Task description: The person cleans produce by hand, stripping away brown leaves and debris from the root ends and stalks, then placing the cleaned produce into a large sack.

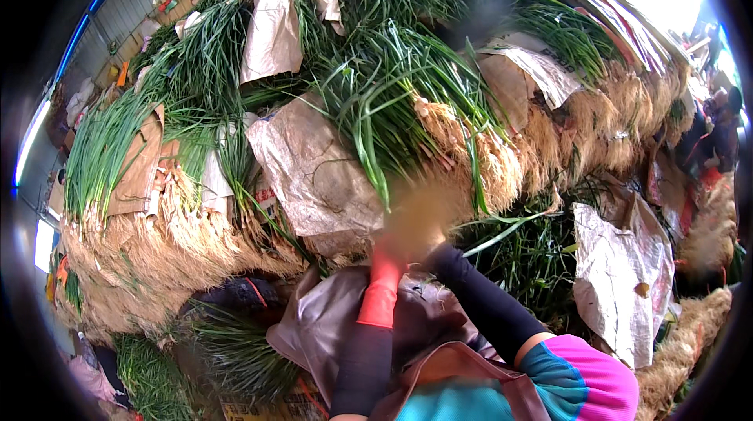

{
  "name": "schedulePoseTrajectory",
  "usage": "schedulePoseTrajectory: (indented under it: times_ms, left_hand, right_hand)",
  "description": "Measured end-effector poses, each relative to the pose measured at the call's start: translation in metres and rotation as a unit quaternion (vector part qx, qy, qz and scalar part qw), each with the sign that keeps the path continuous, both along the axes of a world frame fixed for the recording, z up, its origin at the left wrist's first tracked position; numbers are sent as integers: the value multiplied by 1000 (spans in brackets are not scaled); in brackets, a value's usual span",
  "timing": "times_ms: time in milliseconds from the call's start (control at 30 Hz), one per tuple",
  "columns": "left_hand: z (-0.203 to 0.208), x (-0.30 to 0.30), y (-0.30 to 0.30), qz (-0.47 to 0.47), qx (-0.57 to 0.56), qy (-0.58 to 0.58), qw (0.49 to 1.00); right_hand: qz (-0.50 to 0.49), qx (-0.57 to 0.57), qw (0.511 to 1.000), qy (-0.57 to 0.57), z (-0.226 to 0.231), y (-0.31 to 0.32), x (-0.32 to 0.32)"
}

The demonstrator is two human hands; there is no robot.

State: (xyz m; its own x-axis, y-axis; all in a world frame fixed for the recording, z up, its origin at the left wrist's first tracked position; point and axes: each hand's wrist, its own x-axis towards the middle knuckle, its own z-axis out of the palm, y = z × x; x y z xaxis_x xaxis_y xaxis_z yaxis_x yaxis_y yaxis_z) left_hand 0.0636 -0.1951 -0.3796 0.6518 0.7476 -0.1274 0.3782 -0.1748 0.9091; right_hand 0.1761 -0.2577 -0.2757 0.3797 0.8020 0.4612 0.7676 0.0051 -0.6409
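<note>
My left hand, in a red glove, reaches forward over my lap, just below the edge of a large wrinkled beige sack. Close beside it is my right hand, under a tan blurred smear that hides its fingers. What either hand holds, if anything, cannot be made out. Right in front of them lies a bunch of green onions, with long dark green leaves and pale stems. Its straw-coloured roots hang toward me. One long leaf droops down almost to my hands.
Piled green onions rise ahead in a high bank, with more sacks among them. A whitish torn sack hangs at the right beside dark green leaves. Loose greens lie low on the left. A brown apron covers my lap.
</note>
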Motion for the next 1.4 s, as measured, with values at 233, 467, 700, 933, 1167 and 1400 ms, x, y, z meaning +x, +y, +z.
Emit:
schedulePoseTrajectory:
  times_ms: [233,467,700,933,1167,1400]
  left_hand:
    - [95,-22,-22,-35,-435,-473,765]
    - [41,-17,-11,118,-334,-209,911]
    - [54,-16,-25,118,-305,-226,918]
    - [63,-7,-32,188,-348,-274,877]
    - [78,-15,-34,177,-333,-240,895]
    - [135,-28,-22,-84,-406,-593,691]
  right_hand:
    - [-141,-91,980,110,-7,-20,43]
    - [23,-108,961,-252,-43,-12,32]
    - [59,-3,989,133,-54,2,13]
    - [-55,12,996,-67,-70,1,2]
    - [46,-192,953,-230,-133,-78,45]
    - [256,-677,672,-155,-159,-123,88]
